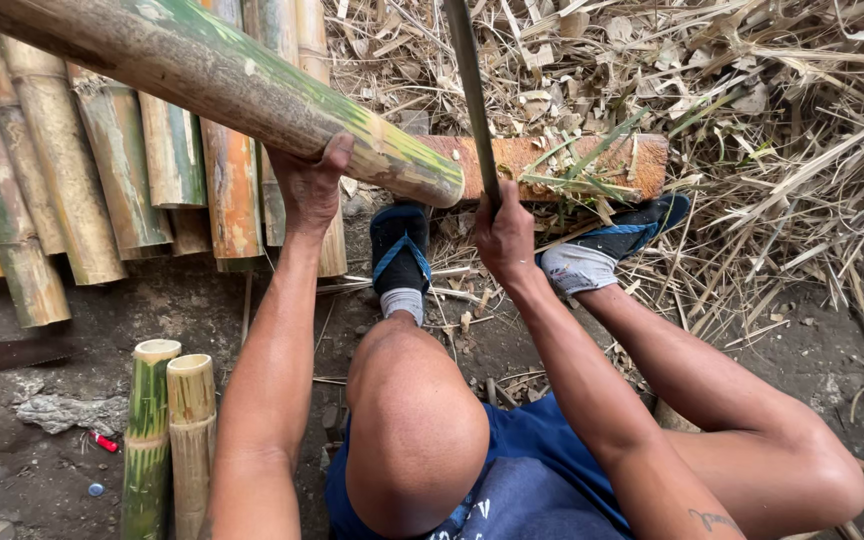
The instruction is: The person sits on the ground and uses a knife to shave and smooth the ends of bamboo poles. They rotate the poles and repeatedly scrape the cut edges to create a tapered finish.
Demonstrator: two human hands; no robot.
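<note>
Bamboo [222, 85] rests atop left hand [310, 185] (blade [472, 90] right).

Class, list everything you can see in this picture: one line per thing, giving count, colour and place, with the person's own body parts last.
Bamboo pole: one, green and tan, slanting from top left onto the block.
Long blade: one, dark, upright at centre top.
Wooden block: one, orange-brown, under the pole's end.
Stacked bamboo lengths: many, tan-green, left.
Short bamboo pieces: two, green-yellow, lower left ground.
Dry husks and strips: a heap, straw-coloured, right.
Sandals: two, dark with blue straps, on the feet.
Shorts: blue, bottom centre.
Left hand: steadies the pole from beneath.
Right hand: grips the blade's handle.
</note>
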